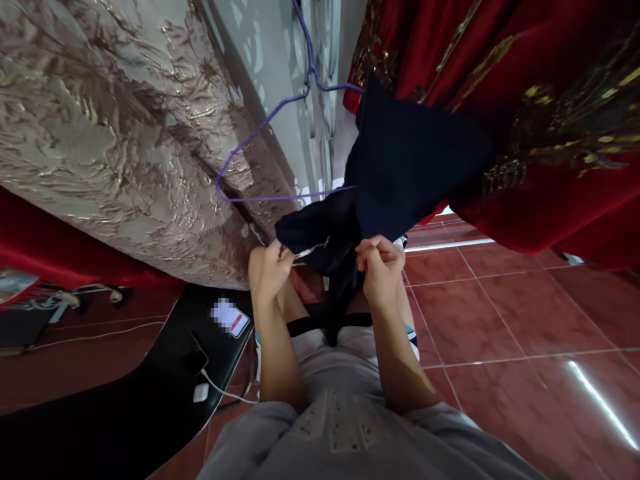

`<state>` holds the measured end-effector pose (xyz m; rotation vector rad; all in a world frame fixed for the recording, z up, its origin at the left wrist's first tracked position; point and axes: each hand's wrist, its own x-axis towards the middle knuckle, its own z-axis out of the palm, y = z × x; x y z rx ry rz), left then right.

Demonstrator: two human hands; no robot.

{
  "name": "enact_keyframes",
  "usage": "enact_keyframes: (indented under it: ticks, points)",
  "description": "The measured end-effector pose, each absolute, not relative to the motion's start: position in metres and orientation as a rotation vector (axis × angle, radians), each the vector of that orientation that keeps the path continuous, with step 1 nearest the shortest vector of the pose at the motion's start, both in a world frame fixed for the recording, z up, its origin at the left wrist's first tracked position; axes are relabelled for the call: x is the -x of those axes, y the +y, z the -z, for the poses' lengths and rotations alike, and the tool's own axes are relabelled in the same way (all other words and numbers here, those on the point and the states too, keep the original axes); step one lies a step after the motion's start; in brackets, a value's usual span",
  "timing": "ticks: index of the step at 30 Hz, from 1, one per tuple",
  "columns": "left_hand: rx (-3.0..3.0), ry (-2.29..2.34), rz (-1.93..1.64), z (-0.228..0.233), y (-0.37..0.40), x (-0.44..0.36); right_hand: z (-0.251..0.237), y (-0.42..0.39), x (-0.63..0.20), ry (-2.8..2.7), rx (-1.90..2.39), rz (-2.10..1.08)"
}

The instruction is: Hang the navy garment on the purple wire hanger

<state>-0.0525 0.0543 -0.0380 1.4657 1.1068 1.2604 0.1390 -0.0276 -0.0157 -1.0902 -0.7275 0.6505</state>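
A dark navy garment hangs in front of me, with one side on a purple wire hanger. The hanger's left arm is bare. My left hand is closed on the garment's left edge, where a white strip, perhaps a tag or drawstring, shows beside the fingers. My right hand pinches the lower edge of the garment's right part, fingers pressed together. Between the two hands the cloth falls in dark folds over my lap, and its details there are too dark to make out.
Pale embossed fabric hangs at left, and red cloth with gold trim at right. A black bench on the left holds a lit phone, a dark phone with a cable and a white case. The floor is red tile.
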Motion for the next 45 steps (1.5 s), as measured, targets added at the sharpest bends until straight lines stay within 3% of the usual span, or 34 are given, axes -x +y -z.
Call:
enact_keyframes:
  ticks: [9, 13, 16, 20, 24, 29, 33, 35, 41, 45]
  points:
    - [-1.440, 0.843, -1.411, 0.016, 0.027, 0.007, 0.028, -0.018, -0.146, -1.119, 1.225, -0.710]
    - [-1.744, 0.822, -1.443, 0.013, 0.023, -0.007, 0.028, -0.011, -0.135, -1.253, 0.984, -1.054]
    - [-1.916, 0.901, -1.464, 0.015, 0.027, 0.003, 0.021, -0.004, -0.133, -1.320, 0.995, -1.117]
    - [-1.974, 0.785, -1.055, 0.026, 0.040, 0.036, -0.018, 0.008, -0.151, -1.663, 0.911, -0.969]
    - [-2.188, 0.766, -0.478, 0.036, 0.059, 0.070, -0.053, 0.042, -0.175, -1.549, 0.930, -0.600]
    - [-2.171, 0.898, -0.494, 0.016, 0.075, 0.109, -0.037, 0.089, -0.193, -1.335, 1.107, -0.624]
    - [-2.242, 0.892, -0.330, -0.011, 0.087, 0.137, -0.031, 0.079, -0.216, -1.426, 1.161, -0.581]
    - [-2.347, 0.990, -0.377, -0.027, 0.098, 0.148, -0.037, 0.066, -0.229, -1.481, 1.204, -0.511]
    - [-2.513, 1.343, -1.040, -0.079, 0.131, 0.152, -0.048, 0.056, -0.233, -1.481, 1.293, -0.428]
    - [-2.443, 1.434, -1.034, -0.080, 0.138, 0.145, -0.046, 0.057, -0.225, -1.447, 1.317, -0.408]
